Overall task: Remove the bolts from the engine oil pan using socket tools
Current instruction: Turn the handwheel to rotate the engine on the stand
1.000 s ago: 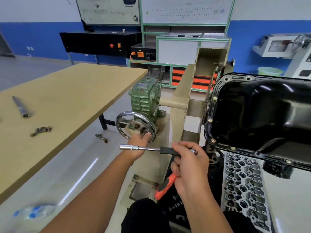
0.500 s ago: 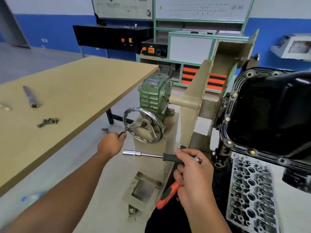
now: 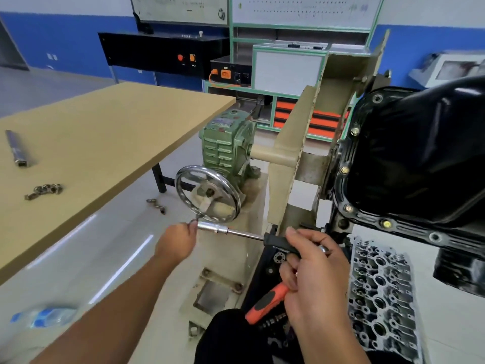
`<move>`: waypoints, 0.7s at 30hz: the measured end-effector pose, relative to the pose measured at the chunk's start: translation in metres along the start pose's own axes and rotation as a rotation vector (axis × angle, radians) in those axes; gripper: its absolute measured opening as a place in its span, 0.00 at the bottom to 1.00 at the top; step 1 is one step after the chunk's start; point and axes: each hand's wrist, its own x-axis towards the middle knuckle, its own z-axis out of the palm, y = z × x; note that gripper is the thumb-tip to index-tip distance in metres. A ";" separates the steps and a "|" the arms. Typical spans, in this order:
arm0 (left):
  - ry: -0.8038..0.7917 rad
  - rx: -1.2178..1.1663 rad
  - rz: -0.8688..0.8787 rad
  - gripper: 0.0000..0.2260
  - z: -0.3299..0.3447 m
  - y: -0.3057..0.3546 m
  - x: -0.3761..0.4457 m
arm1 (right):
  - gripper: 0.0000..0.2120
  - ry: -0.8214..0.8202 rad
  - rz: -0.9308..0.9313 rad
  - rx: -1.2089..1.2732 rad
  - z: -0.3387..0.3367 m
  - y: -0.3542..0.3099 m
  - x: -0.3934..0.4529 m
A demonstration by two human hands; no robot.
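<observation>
Fingers of the right hand clamp the black-gripped chrome socket driver — left hand pinches the handwheel handle.

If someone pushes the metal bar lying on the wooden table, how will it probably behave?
The metal bar looks solid and straight, so likely stiff and rather heavy for its size. Its end seems square, so it would probably slide rather than roll on the flat wooden table.
</observation>
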 end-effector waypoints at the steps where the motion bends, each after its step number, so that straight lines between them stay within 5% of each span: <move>1: 0.029 0.007 -0.042 0.23 -0.020 -0.010 0.010 | 0.08 -0.005 -0.006 -0.005 0.001 -0.001 0.000; 4: 0.206 -0.142 -0.073 0.27 -0.073 -0.013 0.025 | 0.08 -0.032 -0.010 -0.003 0.005 -0.002 -0.004; 7: 0.380 -0.302 0.100 0.26 -0.074 0.030 0.009 | 0.13 -0.048 -0.032 0.023 0.011 0.005 -0.001; 9: 0.287 -0.401 0.220 0.22 -0.025 0.060 -0.017 | 0.14 -0.043 -0.051 0.039 0.016 0.009 0.002; 11: 0.127 -0.452 0.157 0.21 0.022 0.057 -0.034 | 0.13 -0.040 -0.052 0.065 0.021 0.009 0.004; 14: 0.030 -0.129 -0.043 0.22 0.001 0.000 -0.003 | 0.11 -0.014 -0.052 0.044 0.023 0.013 0.004; 17: 0.216 -0.262 -0.098 0.26 -0.071 -0.011 0.029 | 0.11 -0.027 -0.040 0.010 0.026 0.015 -0.002; 19: 0.365 -0.381 0.037 0.28 -0.075 0.027 0.016 | 0.11 -0.018 -0.049 0.016 0.027 0.019 -0.004; 21: 0.256 -0.449 0.203 0.25 -0.028 0.059 -0.015 | 0.10 -0.017 -0.058 0.037 0.029 0.022 -0.003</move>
